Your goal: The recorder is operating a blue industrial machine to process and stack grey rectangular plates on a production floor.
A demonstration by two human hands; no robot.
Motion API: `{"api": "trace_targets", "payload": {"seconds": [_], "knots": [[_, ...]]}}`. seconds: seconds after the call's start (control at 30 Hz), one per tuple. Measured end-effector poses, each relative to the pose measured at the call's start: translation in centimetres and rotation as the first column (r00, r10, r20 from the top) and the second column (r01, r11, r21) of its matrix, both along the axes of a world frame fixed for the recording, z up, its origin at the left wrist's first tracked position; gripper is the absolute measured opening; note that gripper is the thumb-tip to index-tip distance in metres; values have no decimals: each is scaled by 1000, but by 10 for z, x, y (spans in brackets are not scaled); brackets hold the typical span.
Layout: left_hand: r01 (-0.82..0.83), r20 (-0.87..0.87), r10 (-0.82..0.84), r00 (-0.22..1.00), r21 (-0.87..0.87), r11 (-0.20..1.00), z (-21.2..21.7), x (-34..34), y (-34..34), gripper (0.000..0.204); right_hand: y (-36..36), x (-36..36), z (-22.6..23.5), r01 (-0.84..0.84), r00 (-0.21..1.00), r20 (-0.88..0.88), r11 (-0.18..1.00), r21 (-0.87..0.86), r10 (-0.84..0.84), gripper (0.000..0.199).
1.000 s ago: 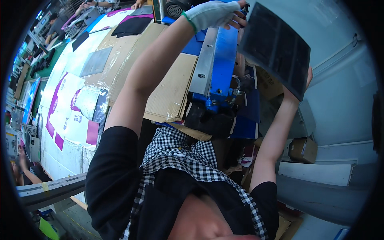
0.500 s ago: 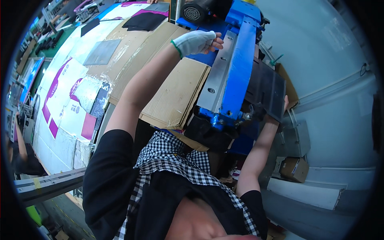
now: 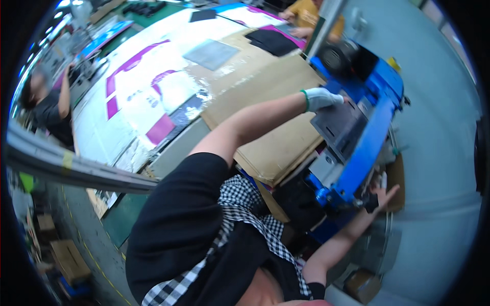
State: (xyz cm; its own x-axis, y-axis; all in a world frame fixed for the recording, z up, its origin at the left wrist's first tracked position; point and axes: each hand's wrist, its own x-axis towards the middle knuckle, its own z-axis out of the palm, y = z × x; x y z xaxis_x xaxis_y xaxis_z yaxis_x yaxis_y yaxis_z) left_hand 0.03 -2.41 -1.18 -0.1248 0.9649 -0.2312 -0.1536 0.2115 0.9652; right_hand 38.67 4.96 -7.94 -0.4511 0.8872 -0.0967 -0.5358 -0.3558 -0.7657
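Left hand: the person's left hand (image 3: 326,99), in a white glove with green cuff and bare fingertips, reaches to the top edge of a dark slotted sheet; the fingers are partly bent, and whether they pinch the sheet or only rest on it cannot be told.
Dark slotted sheet: the sheet (image 3: 339,125) lies tilted on the left side of the blue machine, its right side close against the beam; whether it runs underneath is unclear.
Right hand: the bare right hand (image 3: 384,197) is open on the other side of the beam, thumb and fingers spread, its palm partly hidden by a black fitting (image 3: 369,202).
Blue machine: its long beam (image 3: 366,145) slants between the two hands, with a dark motor (image 3: 341,57) near the upper end.
Flat cardboard: a brown stack (image 3: 279,145) sits beneath the left forearm, beside the machine.
Box by the right hand: a cardboard box (image 3: 397,176) stands just beyond the fingers; its contents are hidden.
Lower box: another cardboard carton (image 3: 363,285) sits below the right forearm, its inside out of sight.
Worktable: white-and-purple printed sheets (image 3: 162,130), a grey sheet (image 3: 211,54) and black sheets (image 3: 275,42) lie across it.
Floor cartons: a brown carton (image 3: 70,261) stands at the left, contents too blurred to tell.
Co-workers: one person in a dark shirt (image 3: 52,115) is at left, another in a yellow top (image 3: 307,14) at the table's far end.
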Motion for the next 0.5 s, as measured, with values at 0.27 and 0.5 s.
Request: {"api": "trace_targets", "payload": {"seconds": [0.27,0.5], "knots": [[-114,159,104,982,54,992,23,-69,-35,42,-72,-54,112,-62,997,77,880,472,28,62],[-546,-311,741,595,520,656,75,-225,-171,37,-169,-108,159,-167,839,426,584,794,-339,49]]}}
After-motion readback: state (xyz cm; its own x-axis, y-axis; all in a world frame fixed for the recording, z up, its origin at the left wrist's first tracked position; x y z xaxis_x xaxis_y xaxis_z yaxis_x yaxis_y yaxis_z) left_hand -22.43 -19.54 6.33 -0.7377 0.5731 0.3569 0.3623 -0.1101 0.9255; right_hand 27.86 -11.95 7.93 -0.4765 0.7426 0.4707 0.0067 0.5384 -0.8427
